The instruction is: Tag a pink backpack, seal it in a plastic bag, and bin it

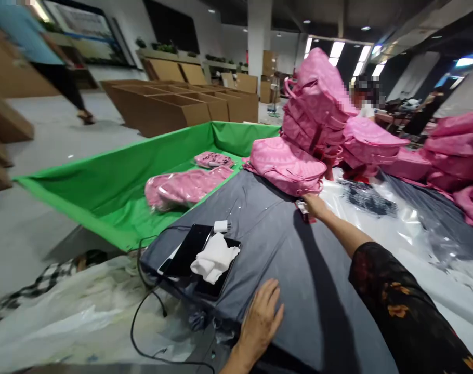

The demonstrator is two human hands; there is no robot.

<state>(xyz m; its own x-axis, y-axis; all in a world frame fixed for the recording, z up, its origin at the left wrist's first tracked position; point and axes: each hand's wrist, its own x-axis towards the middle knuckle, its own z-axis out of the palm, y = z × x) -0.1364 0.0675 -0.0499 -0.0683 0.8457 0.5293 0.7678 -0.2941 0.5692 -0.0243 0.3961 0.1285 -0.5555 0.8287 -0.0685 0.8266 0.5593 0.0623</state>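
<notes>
My right hand (315, 205) reaches out to the near corner of a pink backpack (285, 163) lying on the grey-covered table (287, 259). Its fingers close on the bag's lower edge and are partly hidden there. A small red and white tag (305, 212) hangs beside that hand. Close to the table's front edge, my left hand (261, 314) rests flat on the grey cloth with fingers spread, holding nothing. To its left lie two dark phones or tablets (192, 249), a crumpled white tissue (215, 258) and a white charger plug (221, 226).
Behind the backpack rises a stack of pink backpacks (318, 98), with more piles (458, 150) at right. A green fabric bin (115, 156) holds bagged pink items (185, 187). A black cable (133, 322) dangles in front. Divided cardboard boxes (166, 111) and a walking person (45, 52) are beyond.
</notes>
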